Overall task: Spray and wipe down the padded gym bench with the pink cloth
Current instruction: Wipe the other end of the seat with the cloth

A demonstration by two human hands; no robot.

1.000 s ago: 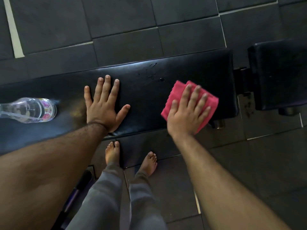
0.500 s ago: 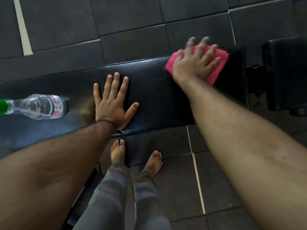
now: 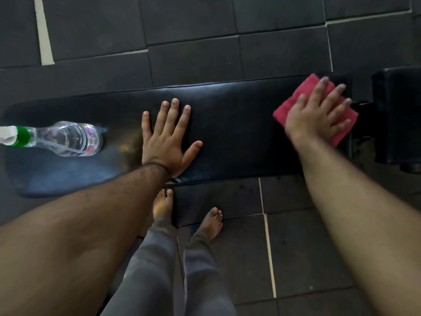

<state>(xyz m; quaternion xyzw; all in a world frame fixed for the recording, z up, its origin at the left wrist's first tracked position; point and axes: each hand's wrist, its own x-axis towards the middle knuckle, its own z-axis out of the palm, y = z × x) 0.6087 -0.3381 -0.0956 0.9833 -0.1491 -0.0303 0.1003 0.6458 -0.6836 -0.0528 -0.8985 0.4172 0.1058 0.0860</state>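
Observation:
The black padded bench (image 3: 232, 124) runs left to right across the view. My left hand (image 3: 166, 140) lies flat on its middle, fingers spread and straight. At the bench's right end my right hand (image 3: 316, 117) presses flat on the folded pink cloth (image 3: 341, 131), fingers straight and spread over it. A clear spray bottle (image 3: 66, 139) with a green collar and white trigger head lies on its side on the left part of the pad, apart from both hands.
A second black pad (image 3: 398, 115) stands past the bench's right end, joined by a dark metal bracket. Dark rubber floor tiles (image 3: 193, 37) surround the bench. My bare feet (image 3: 163, 204) stand close to the near edge.
My right hand slid the cloth from the near edge to the far edge, then back toward the middle at the right end. The left hand and bottle stayed put.

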